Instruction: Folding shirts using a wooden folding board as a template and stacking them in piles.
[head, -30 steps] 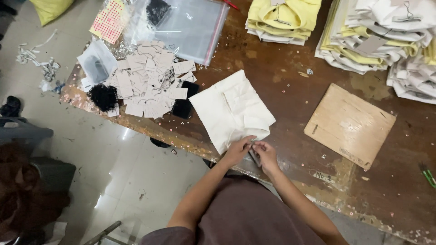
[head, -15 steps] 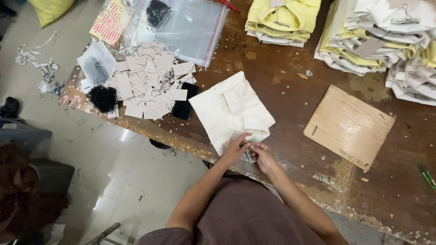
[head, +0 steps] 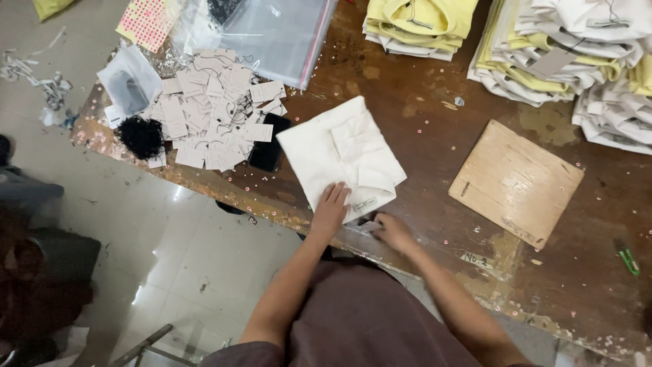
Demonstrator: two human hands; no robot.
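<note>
Near the front edge of the worn wooden table (head: 421,129), a folded white garment (head: 339,158) lay flat, and the person's left hand (head: 330,209) rested on its near corner, palm down with the fingers spread loosely, pressing rather than gripping. From that hand the bulk of the cloth stretched toward twelve o'clock, and a small pale label (head: 364,204) on the garment's edge sat just beside the hand at three o'clock. The right hand (head: 392,231) lay off the cloth, at about four o'clock from the left one and close to the table's lip, its fingers curled around something small and pale; I could not tell what it pinched, nor whether the grip was firm. At ten o'clock from the garment a black phone (head: 269,141) lay touching a loose heap of white paper tags (head: 217,115) with thin strings, and beyond the heap, at nine o'clock, sat a tuft of black threads (head: 140,134). A clear plastic bag (head: 272,34) lay farther back at eleven o'clock. At three o'clock from the garment, well apart, a flat plywood board (head: 516,182) rested at a tilt. Stacks of folded yellow and white shirts (head: 564,54) lined the far side from one to two o'clock. A small green tool (head: 627,256) lay at the right edge, near four o'clock.
</note>
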